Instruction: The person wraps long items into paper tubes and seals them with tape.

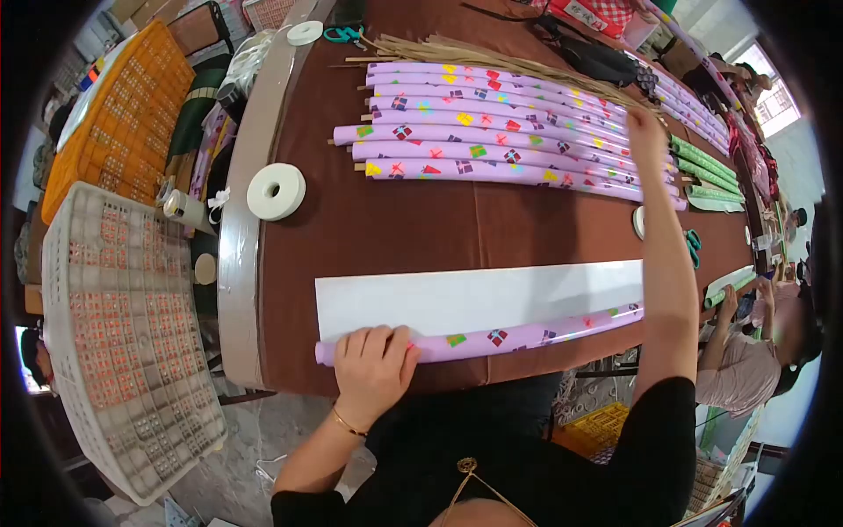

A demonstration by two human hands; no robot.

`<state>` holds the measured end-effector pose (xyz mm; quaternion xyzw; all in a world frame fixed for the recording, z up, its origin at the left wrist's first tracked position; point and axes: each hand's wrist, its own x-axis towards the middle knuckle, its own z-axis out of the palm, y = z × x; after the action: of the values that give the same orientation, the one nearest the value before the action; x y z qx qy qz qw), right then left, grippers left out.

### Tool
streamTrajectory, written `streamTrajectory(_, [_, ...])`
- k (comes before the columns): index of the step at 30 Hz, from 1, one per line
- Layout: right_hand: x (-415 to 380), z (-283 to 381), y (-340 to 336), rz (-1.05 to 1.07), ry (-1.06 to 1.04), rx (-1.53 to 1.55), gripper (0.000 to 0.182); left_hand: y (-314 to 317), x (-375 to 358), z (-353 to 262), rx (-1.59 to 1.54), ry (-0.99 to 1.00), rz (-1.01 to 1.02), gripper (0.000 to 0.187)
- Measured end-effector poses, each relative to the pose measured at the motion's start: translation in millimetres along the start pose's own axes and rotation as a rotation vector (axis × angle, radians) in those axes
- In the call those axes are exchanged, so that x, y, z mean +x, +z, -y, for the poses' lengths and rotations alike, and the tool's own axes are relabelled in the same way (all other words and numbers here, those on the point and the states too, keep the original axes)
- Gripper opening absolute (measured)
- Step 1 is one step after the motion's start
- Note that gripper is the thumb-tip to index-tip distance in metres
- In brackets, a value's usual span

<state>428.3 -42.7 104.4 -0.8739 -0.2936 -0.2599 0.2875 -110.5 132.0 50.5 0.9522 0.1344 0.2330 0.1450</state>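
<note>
A partly unrolled roll of purple gift-wrapping paper (527, 337), printed with small presents, lies along the near table edge. Its white underside (474, 294) is spread flat beyond the roll. My left hand (373, 364) is closed over the roll's left end. Stretched far across the table, my right hand (647, 136) is closed at the right part of a row of finished purple rolls (509, 132), close to a bundle of thin brown strips (492, 57). Whatever its fingers hold, if anything, is too small to make out.
A roll of white tape (276, 191) lies at left; teal scissors (343, 34) lie at the far left and another pair (693, 249) at right. Green rolls (702, 167) sit beyond my right arm. A white crate (132, 342) stands left; a co-worker (746, 360) sits right.
</note>
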Motion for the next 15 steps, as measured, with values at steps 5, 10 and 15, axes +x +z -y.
streamTrajectory(5, [31.5,90.1,97.1,0.229,-0.242,-0.193,0.030,3.0,-2.8,-7.4,0.065,-0.066,-0.021,0.022])
streamTrajectory(10, [47.0,113.0,136.9,0.309,-0.174,-0.400,0.018,4.4,-3.6,-5.1,0.037,-0.079,-0.035,0.021])
streamTrajectory(15, [43.7,114.1,138.5,0.273,-0.188,-0.474,0.015,7.1,-6.3,-6.0,0.057,-0.056,-0.039,0.022])
